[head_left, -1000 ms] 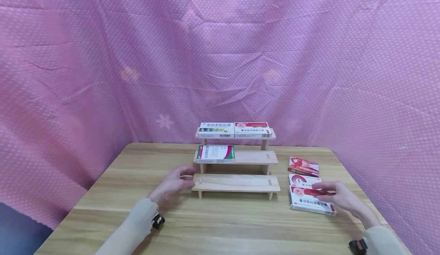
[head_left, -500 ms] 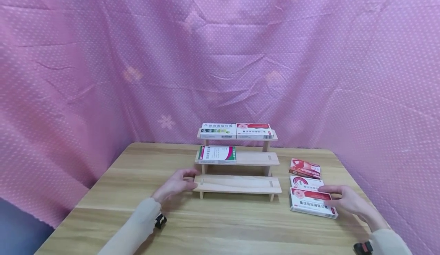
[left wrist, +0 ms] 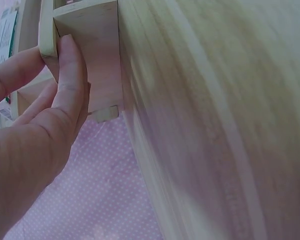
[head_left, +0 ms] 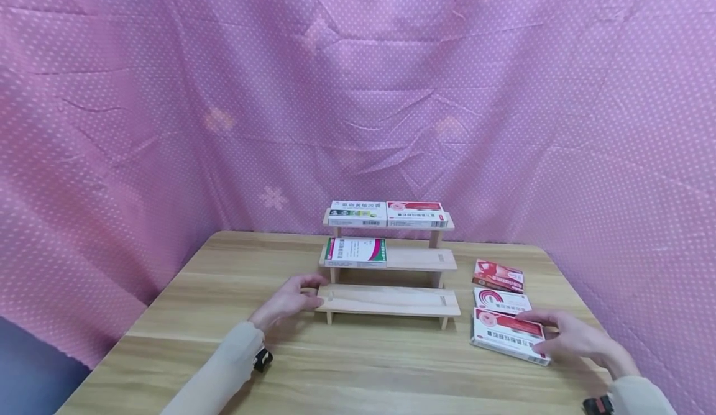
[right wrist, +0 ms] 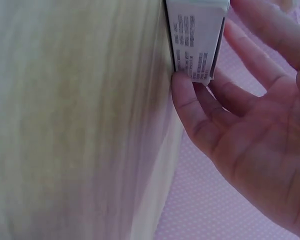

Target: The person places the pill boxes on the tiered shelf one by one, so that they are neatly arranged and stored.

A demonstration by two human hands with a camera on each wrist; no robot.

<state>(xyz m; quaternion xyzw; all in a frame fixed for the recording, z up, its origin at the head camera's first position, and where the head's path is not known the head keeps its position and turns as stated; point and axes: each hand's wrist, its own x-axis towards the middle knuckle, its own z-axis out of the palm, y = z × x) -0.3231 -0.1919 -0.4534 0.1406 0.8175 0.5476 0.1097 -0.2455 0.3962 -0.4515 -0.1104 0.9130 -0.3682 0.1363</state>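
Note:
In the head view, a three-tier wooden display stand [head_left: 391, 300] stands mid-table. My left hand [head_left: 288, 302] pinches the left end of its lowest shelf, thumb and fingers on either side of the board [left wrist: 49, 37] in the left wrist view. To the right, my right hand [head_left: 582, 339] grips the right end of a red-and-white medicine box [head_left: 506, 334]. Its printed end panel [right wrist: 192, 42] shows between thumb and fingers in the right wrist view. Just behind it lie a white box with red arcs [head_left: 498, 299] and a red box [head_left: 499, 275].
Two boxes, one white and green [head_left: 358, 212] and one red and white [head_left: 415, 214], lie side by side on the top shelf. A green-and-magenta box [head_left: 355, 250] occupies the middle shelf's left half. Pink dotted cloth [head_left: 358, 92] hangs behind the wooden table [head_left: 358, 371].
My right hand has shifted toward the near right end of the red-and-white box, which has turned slightly and slid a little toward me. My left hand has closed in on the lowest shelf's end.

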